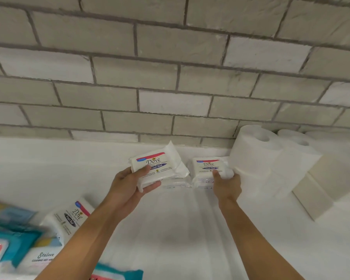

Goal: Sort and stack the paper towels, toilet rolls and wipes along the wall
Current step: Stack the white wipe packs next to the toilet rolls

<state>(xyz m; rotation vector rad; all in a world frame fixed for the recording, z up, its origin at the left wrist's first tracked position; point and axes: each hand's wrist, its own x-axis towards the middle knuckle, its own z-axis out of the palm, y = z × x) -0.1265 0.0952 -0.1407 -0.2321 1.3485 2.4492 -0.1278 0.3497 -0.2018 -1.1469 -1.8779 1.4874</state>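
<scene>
A Dove wipes pack is gripped, tilted, by the left hand, near the toilet roll stack on its left side. A second Dove pack, touching that stack, is pinched by the right hand. Both lie below the brick wall.

Near the wall, two packs of wipes are held side by side: the left pack in the left hand, above a third pack, the right pack in the right hand, touching the toilet rolls stood to its right. Paper towels are stacked right of the rolls; a heap of wipes is seen at the near left.
</scene>
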